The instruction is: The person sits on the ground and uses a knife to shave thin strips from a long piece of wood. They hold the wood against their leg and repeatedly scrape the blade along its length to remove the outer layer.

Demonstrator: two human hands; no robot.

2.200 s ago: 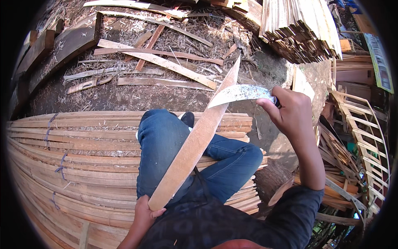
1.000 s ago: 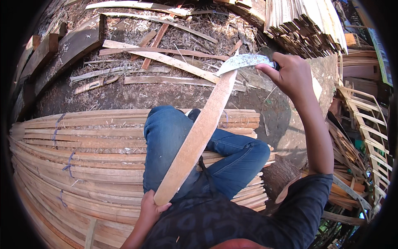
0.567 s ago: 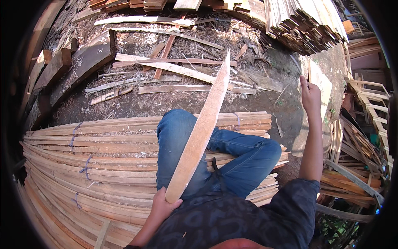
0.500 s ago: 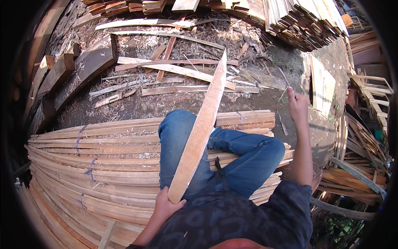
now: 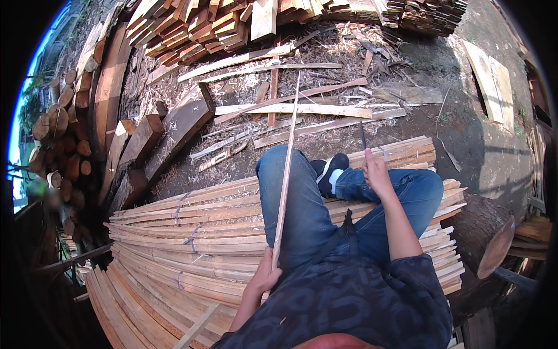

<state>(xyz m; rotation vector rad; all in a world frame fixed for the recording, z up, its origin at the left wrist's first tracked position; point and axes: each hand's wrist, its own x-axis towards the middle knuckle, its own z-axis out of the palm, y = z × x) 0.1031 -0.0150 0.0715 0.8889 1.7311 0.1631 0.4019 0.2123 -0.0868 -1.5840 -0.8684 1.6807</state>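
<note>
Left hand: the left hand [image 5: 264,279], low in the view beside the dark patterned top, has its grip closed around the near end of a long wooden slat [image 5: 286,174].
Slat: it is seen edge-on, so it reads as a thin pale line; it runs up from the left hand, across the left thigh in blue jeans [image 5: 302,209], and its far tip stands over the littered ground.
Right hand: the right hand [image 5: 376,174] rests at the right knee, its grip closed on the handle of a blade [image 5: 362,135] that points away from the person; the blade is also edge-on, a thin dark line, and its shape cannot be made out.
Seat: the person sits on a stack of tied slat bundles [image 5: 192,232], legs crossed, with a dark shoe [image 5: 328,168] and light sock tucked between the knees.
Right side: a cut log [image 5: 488,232] lies just beside the stack.
Ground ahead: loose boards and shavings [image 5: 290,110] are scattered on bare earth beyond the knees.
Left side: heavy dark beams [image 5: 168,134] lie at an angle, with round logs [image 5: 58,139] stacked beyond them.
Far edge: piles of sawn planks [image 5: 203,23] run along the top.
</note>
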